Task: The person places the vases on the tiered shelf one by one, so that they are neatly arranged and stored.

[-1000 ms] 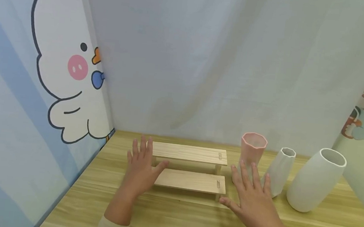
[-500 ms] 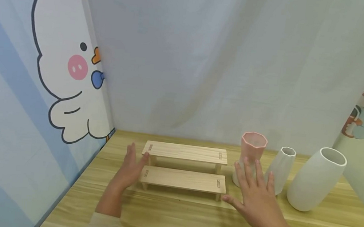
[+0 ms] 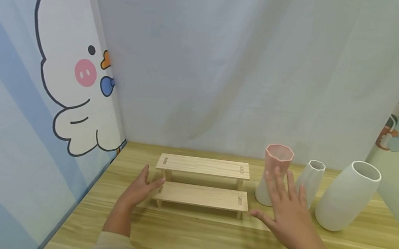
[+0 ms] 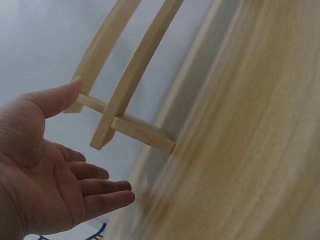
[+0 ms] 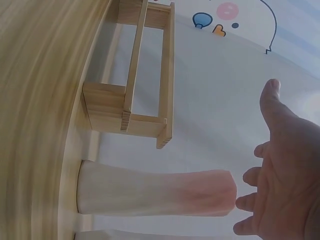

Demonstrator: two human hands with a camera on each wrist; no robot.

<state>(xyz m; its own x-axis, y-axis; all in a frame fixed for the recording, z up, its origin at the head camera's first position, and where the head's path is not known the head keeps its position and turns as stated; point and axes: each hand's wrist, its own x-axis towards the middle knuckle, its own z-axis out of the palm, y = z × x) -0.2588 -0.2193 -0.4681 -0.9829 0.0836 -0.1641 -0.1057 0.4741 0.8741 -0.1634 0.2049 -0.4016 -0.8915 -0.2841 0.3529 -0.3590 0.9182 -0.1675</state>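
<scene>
A two-tier wooden stand (image 3: 199, 196) rests toward the back of the table. Beside its left end is my left hand (image 3: 140, 189), thumb and fingers spread apart, holding nothing. In the left wrist view the palm of that left hand (image 4: 50, 185) faces the end of the wooden stand (image 4: 135, 130). My right hand (image 3: 289, 217) hovers with fingers spread, overlapping a pink-and-white vase (image 3: 278, 160) and a small white faceted vase (image 3: 312, 181). From the right wrist, the right hand (image 5: 287, 175) appears above the top of the pink-and-white vase (image 5: 200, 192), with the stand (image 5: 125, 105) beyond.
A larger, rounded white vase (image 3: 345, 198) stands at the right of the row. Behind the wooden table (image 3: 188, 239) hangs a pale curtain (image 3: 205, 69). A cartoon-printed blue wall cloth (image 3: 10, 142) borders the left side.
My left hand has moved left and down, from over the stand's left part to beside its end, uncovering the boards. My right hand has drifted slightly right.
</scene>
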